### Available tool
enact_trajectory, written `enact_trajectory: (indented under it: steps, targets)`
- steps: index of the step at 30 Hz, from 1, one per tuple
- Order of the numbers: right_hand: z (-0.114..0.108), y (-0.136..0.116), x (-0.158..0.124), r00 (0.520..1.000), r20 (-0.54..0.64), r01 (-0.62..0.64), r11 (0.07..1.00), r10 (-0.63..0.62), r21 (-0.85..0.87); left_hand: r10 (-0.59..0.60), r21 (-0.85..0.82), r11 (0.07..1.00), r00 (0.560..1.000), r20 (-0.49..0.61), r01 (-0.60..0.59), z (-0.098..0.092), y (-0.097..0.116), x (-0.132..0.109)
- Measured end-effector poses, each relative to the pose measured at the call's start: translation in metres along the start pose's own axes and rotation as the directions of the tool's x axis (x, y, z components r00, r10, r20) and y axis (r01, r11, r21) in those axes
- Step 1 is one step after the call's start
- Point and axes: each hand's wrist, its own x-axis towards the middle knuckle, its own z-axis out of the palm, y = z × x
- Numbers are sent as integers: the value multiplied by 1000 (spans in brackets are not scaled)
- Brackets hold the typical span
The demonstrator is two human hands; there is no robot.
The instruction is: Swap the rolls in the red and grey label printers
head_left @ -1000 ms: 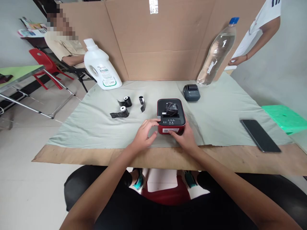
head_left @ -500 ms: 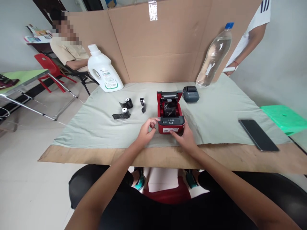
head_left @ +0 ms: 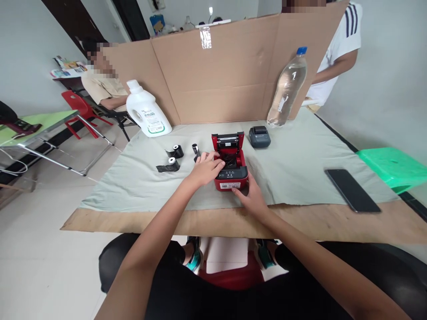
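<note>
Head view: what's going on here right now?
A person has both hands at a red-and-black device whose lid stands open. The left hand reaches over its left side, fingertips at the opening; the right hand holds the front right corner, thumb at the front. Something black sits inside, too unclear to identify. Black rolls lie to the left, a smaller dark device behind to the right, and a phone far right.

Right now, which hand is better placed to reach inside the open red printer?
Probably the left hand: its fingers already lie over the left edge of the red printer, while the right hand seems to steady the front right corner.
</note>
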Motion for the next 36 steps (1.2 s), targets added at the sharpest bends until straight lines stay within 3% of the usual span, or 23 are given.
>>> enact_trajectory:
  steps: [4,10,13,18,21,23,25,27,29,32,34,36]
  targets:
    - [-6,4,-15,999,38,-10,1000,12,-29,-36,156,986,995,-93,50,8,14,4]
    - [-19,1,-39,994,105,13,995,-2,-100,-66,209,970,961,-268,125,18,28,-1]
    - [-20,2,-42,994,106,43,992,-30,-123,-70,254,957,960,-270,141,19,32,2]
    - [-18,4,-41,995,87,53,991,-43,-122,-53,117,991,986,-159,72,20,18,13]
    - [-17,4,-41,995,87,59,990,-49,-126,88,-128,986,988,-127,-105,16,6,20]
    - [-17,4,-40,995,93,61,990,-49,-129,198,-314,926,977,-72,-211,11,0,26]
    - [-17,3,-40,994,93,64,989,-52,-130,245,-390,893,970,6,-223,5,-1,35]
    - [-18,2,-40,994,90,69,989,-58,-128,226,-281,940,969,100,-190,-1,1,46]
    - [-18,1,-39,995,83,70,989,-59,-131,182,-46,983,962,202,-176,-6,6,57]
    - [-19,-1,-39,995,87,64,989,-52,-132,91,269,947,952,293,-173,-9,16,71]
    - [-19,-2,-39,995,94,58,990,-46,-126,41,349,922,941,335,-165,-10,20,79]
    - [-19,-4,-39,995,94,48,991,-37,-122,21,323,933,920,392,-159,-10,23,84]
